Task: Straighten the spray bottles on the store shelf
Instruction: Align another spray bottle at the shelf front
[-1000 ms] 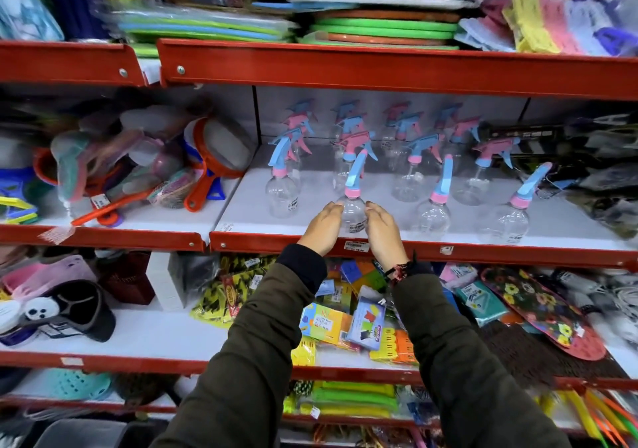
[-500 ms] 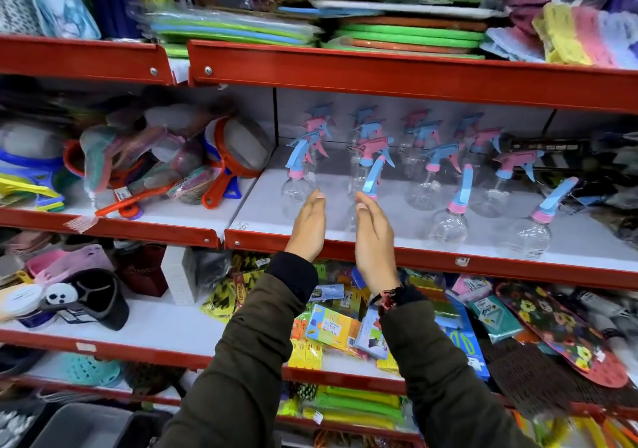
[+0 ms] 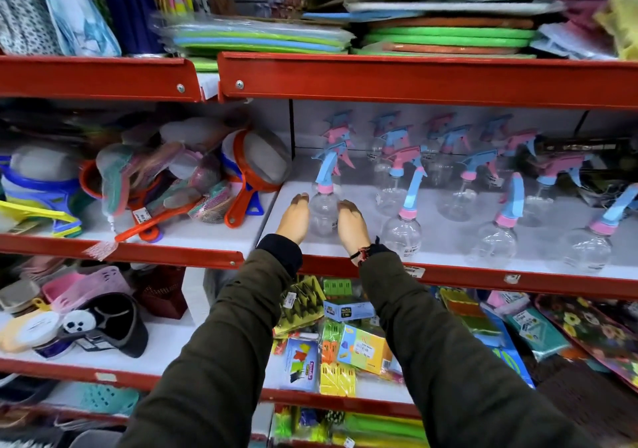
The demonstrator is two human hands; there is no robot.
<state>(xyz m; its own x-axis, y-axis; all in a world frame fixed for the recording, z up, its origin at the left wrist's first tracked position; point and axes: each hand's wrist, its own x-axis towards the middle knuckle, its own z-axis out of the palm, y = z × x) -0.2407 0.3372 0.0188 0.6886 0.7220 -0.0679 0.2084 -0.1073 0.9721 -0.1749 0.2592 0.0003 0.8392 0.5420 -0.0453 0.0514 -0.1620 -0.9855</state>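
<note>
A clear spray bottle (image 3: 322,211) stands upright at the left end of the white shelf (image 3: 448,240), its blue nozzle tipped up and leftward. The left hand (image 3: 294,218) and right hand (image 3: 352,223) cup its sides, fingers curled; actual contact is unclear. Rear bottles blur together.

Lighting: bright, even, from above and in front; white shelf (image 3: 448,240) well lit, its back edge in soft shadow under the red shelf above. Quality: motion blur throughout, heaviest at top right corner. Wide-angle bowing of shelf edges toward frame sides.
</note>
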